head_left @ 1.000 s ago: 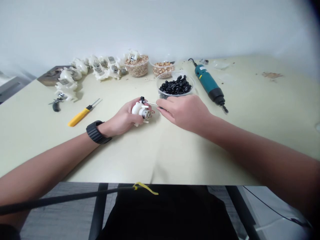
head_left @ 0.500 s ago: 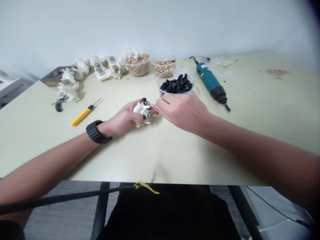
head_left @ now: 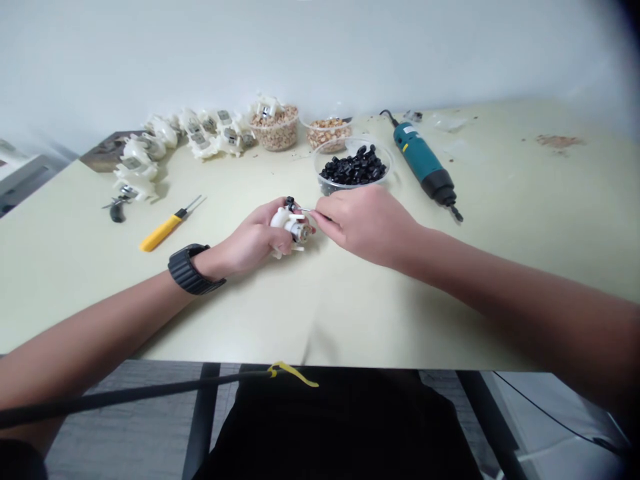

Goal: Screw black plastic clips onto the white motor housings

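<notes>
My left hand [head_left: 253, 237] is closed around a white plastic motor housing [head_left: 281, 219], with a small silver motor [head_left: 301, 232] facing right. A small black plastic piece [head_left: 290, 202] sits at the top of the housing, by my left fingertips. My right hand [head_left: 367, 220] pinches a tool with a thin metal shaft [head_left: 304, 210]. The shaft reaches left to the black piece; whether its tip touches I cannot tell. Its handle is mostly hidden in my fingers. Just behind my right hand stands a clear bowl of black plastic pieces [head_left: 354, 168].
Left lie a yellow-handled tool [head_left: 163, 231] with two thin prongs and a small black-handled cutter [head_left: 117, 210]. Several white motor housings [head_left: 200, 137] line the back left. Two tubs of small brown parts [head_left: 275, 133] stand behind. A green electric screwdriver [head_left: 420, 160] lies right.
The housing and my left hand have shifted very slightly to the right. My right fingers have turned a little around the tool, whose shaft stays at the black piece.
</notes>
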Demonstrator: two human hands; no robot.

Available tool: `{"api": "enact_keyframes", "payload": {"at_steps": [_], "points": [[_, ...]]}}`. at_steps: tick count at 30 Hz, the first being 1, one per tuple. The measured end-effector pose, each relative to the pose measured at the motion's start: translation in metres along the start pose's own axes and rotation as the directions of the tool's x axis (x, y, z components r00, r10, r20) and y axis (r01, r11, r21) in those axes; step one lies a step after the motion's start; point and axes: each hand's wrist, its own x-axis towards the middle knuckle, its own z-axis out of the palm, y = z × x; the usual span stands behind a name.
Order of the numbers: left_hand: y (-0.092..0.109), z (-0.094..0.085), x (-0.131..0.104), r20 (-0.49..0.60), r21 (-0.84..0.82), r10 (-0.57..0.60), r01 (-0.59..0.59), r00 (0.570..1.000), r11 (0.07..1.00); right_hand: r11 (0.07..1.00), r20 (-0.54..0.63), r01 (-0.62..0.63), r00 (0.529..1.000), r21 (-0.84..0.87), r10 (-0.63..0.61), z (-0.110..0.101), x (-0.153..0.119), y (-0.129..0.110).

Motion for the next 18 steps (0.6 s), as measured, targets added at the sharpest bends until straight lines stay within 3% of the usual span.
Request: {"api": "enact_keyframes", "payload": {"at_steps": [7, 14, 16, 18], "points": [[-0.0016, 0.0033, -0.0006, -0.030, 0.026, 0.026, -0.026, 0.999, 0.999, 0.942, -0.092, -0.077, 0.989, 0.326, 0.112, 0.0004, 0.0037, 0.0017], [-0.0019, 0.0039, -0.0029, -0.069, 0.124, 0.064, -0.055, 0.996, 0.991, 0.729, 0.053, -0.211, 0.971, 0.651, 0.233, 0.0046, 0.0043, 0.0029], [-0.0010, 0.0031, -0.0034, -0.061, 0.153, 0.069, -0.059, 0.996, 0.986, 0.760, 0.019, -0.170, 0.979, 0.627, 0.203, 0.0075, 0.0024, 0.0062], [-0.0002, 0.0026, -0.0035, -0.040, 0.168, 0.076, -0.069, 0.996, 0.983, 0.854, -0.041, -0.094, 0.990, 0.512, 0.134, 0.0091, -0.0007, 0.0085]]}}
